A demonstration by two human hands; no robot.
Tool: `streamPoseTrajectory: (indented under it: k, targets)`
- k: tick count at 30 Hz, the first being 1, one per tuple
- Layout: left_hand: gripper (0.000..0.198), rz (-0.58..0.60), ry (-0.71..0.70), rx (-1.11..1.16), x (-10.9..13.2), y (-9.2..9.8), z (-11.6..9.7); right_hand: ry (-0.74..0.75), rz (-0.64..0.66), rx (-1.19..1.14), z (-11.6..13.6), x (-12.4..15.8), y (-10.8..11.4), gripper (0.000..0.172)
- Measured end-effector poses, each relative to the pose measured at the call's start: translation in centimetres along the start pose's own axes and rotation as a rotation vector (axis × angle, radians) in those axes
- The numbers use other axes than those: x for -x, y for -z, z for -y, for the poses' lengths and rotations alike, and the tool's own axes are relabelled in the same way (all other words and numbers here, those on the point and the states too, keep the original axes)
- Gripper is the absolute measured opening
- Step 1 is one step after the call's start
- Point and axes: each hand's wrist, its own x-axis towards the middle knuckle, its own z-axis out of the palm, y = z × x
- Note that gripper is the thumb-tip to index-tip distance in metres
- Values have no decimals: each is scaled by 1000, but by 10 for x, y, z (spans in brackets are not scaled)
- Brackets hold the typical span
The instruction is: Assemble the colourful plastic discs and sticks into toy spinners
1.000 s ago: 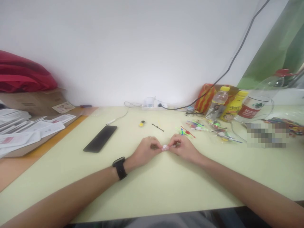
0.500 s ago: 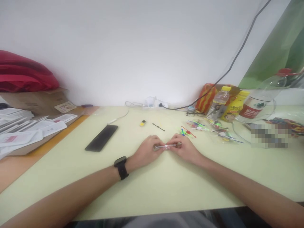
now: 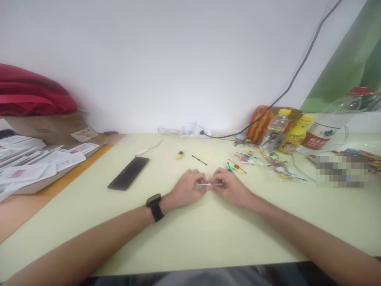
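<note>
Between my two hands is a white plastic spinner arrow (image 3: 210, 185), lying roughly level across the fingertips. My left hand (image 3: 187, 190) is closed and pinches it from the left. From the other side, my right hand (image 3: 233, 190) is closed on it too, with the fingertips of both hands almost meeting at its round middle. Fingers cover parts of the arrow. Beyond them on the table lie a black arrow (image 3: 199, 160) and a small yellow-and-black piece (image 3: 179, 155). Red, blue and green arrows (image 3: 237, 167) lie just past my right hand.
A black phone (image 3: 128, 173) lies to the left, near stacked white papers (image 3: 32, 163) and a cardboard box (image 3: 50, 129). Bags of coloured arrows (image 3: 281, 169), eyeglasses (image 3: 245, 143) and bottles (image 3: 320, 133) stand or lie at right. A power strip (image 3: 192, 131) sits by the wall.
The whole view has shifted slightly. Both hands keep the white spinner arrow in nearly the same place, with only a small change in the fingers.
</note>
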Motion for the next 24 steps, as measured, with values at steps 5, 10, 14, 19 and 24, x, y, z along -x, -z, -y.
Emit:
streamPoseTrajectory:
  k: [5, 10, 14, 19, 24]
  targets:
    - [20, -9, -17, 56, 0, 1, 1, 73, -15, 128, 6, 5, -1, 12]
    - [26, -25, 30, 228, -4, 6, 9, 65, -28, 247, 14, 5, -1, 6]
    - [23, -187, 172, 246, -11, 19, 29, 85, -54, 304, 15, 5, -3, 5]
    - [21, -380, 183, 37, -18, 38, 61, 105, -55, 353, 14, 6, -3, 5]
    - [30, -390, 143, -167, -20, 48, 88, 118, -58, 356, 15, 8, -2, 5]
